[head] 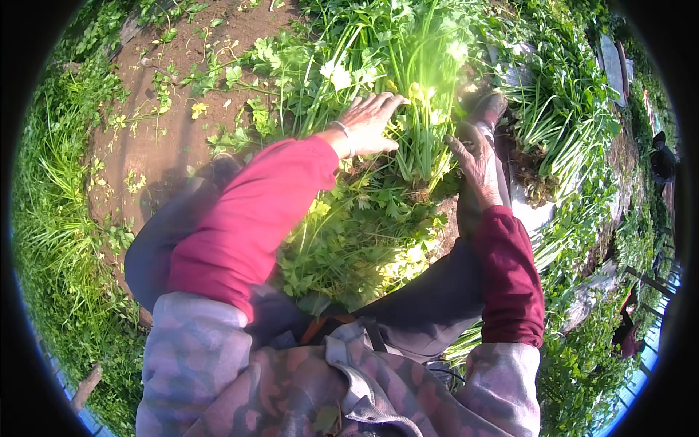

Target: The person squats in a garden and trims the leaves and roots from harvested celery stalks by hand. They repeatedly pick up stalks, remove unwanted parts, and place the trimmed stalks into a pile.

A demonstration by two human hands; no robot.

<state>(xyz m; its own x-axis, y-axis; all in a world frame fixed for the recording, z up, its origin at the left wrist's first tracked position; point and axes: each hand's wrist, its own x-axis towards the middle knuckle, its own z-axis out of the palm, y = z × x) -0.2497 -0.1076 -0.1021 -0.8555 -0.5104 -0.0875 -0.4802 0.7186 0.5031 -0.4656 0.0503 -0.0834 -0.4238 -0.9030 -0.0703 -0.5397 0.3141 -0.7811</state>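
Note:
A leafy bunch of celery [418,136] stands roughly upright between my two hands, its roots toward me. My left hand [371,123], with a pale band at the wrist, is spread at the left side of the bunch, fingers apart. On the other side, my right hand [474,155] is beside the stalks with thumb and fingers apart; whether either hand touches the stalks I cannot tell. More long celery stalks [349,54] lie beyond my left hand. Loose leaves and trimmings [349,246] are heaped between my legs.
Bundled celery with roots [551,136] lies on the right, partly over pale sheeting [532,210]. My shoe [490,109] is just beyond my right hand. Bare soil [147,142] with scattered leaves is at the left, bordered by growing green plants [60,218]. Part of a person [631,338] shows at the far right.

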